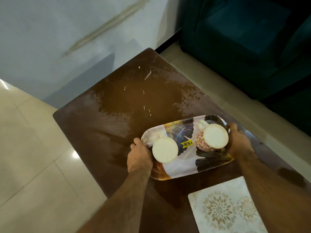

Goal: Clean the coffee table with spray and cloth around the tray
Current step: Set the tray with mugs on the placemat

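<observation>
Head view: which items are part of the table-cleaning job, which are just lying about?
Job:
- coffee table, its top patchy
- tray, gripped at its ends by left hand and right hand
No spray or cloth in view.

Lying about:
- plain cup and floral cup, both on the tray
- patterned placemat at the near corner
- teal sofa

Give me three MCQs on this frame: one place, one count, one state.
1. Where does the patterned mat lie?
A. near table corner, apart from the tray
B. under the tray
C. on the floor

2. How many cups stand on the tray?
A. one
B. two
C. four

3. How do the hands meet the tray?
A. both hover above it
B. only one touches
C. one grips each end

Key: A, mat sits nearer than the tray; B, white cup and floral cup; C, left hand, right hand at opposite ends.
</observation>
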